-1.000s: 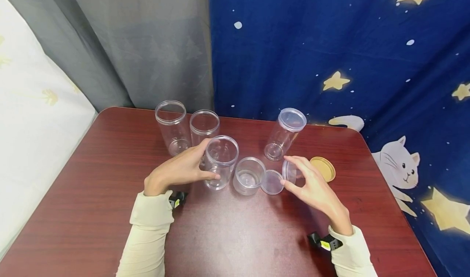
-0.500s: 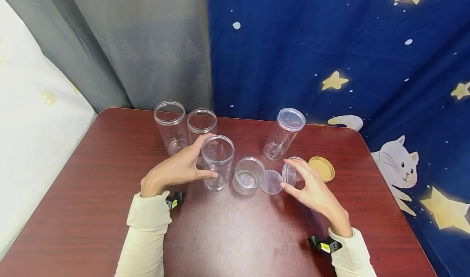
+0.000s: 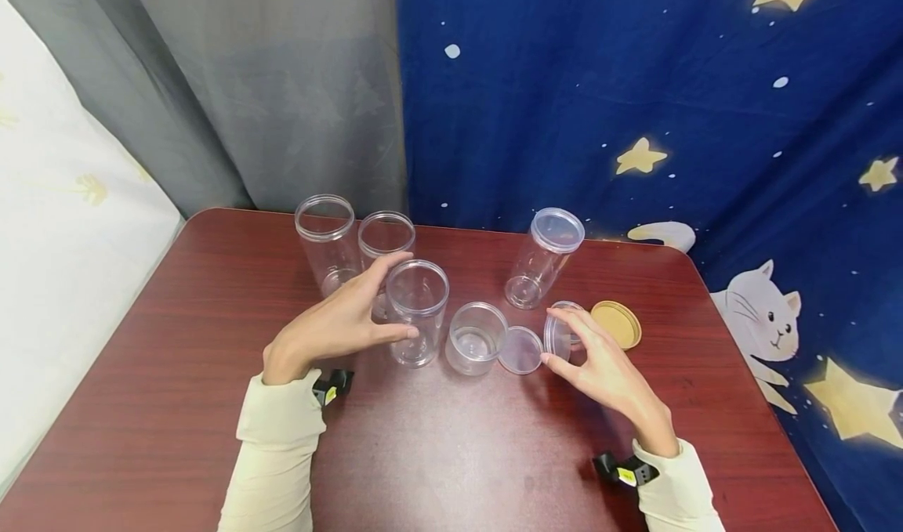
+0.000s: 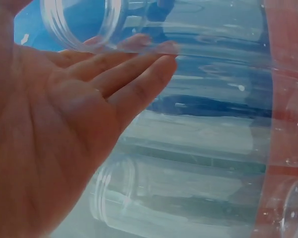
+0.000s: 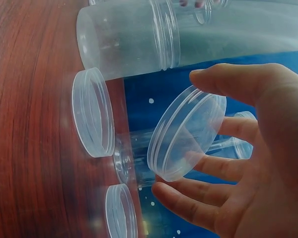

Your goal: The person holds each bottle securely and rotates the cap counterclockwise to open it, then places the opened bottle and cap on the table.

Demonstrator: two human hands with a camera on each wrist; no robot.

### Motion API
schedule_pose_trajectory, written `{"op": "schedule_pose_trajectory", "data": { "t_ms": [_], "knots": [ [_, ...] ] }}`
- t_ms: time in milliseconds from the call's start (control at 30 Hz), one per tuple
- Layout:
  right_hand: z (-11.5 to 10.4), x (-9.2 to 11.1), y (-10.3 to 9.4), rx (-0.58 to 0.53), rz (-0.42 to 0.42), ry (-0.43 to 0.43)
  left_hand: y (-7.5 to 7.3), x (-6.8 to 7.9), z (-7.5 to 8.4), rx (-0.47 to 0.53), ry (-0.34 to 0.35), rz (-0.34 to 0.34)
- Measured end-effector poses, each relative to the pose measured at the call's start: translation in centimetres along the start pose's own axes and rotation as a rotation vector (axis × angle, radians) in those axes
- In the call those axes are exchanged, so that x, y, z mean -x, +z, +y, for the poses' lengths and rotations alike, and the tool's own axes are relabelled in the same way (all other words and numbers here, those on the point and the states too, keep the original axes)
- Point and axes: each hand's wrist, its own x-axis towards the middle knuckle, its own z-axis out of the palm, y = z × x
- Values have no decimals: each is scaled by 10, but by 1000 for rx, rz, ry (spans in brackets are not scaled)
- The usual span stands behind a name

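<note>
In the head view my left hand (image 3: 335, 328) is around the left side of a tall clear jar (image 3: 426, 297), thumb in front and fingers behind. The left wrist view shows its fingers nearly straight along the jar wall. With thumb and fingers at its edge, my right hand (image 3: 610, 367) holds a clear lid (image 5: 184, 134) tilted on its side. Just left of that lid a flat clear lid (image 3: 520, 352) lies on the table, beside a short clear jar (image 3: 476, 344) with its mouth uncovered.
Two uncovered tall jars, a left one (image 3: 326, 242) and a right one (image 3: 386, 238), stand behind my left hand. A lidded tall jar (image 3: 543, 258) is at the back right. A gold lid (image 3: 616, 324) lies beyond my right hand. Curtains hang behind the table (image 3: 423, 446).
My left hand has shifted slightly left and its fingers have loosened at the jar, which has also moved a little left. My right hand keeps the lid in almost the same place.
</note>
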Motion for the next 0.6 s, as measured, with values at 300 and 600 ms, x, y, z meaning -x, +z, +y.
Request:
{"op": "schedule_pose_trajectory", "data": {
  "t_ms": [300, 600],
  "knots": [
    [3, 3, -4, -17, -1, 10, -5, -1, 16, -30, 65, 61],
    [6, 3, -5, -4, -3, -7, -10, -9, 44, -146, 138, 57]
  ]
}}
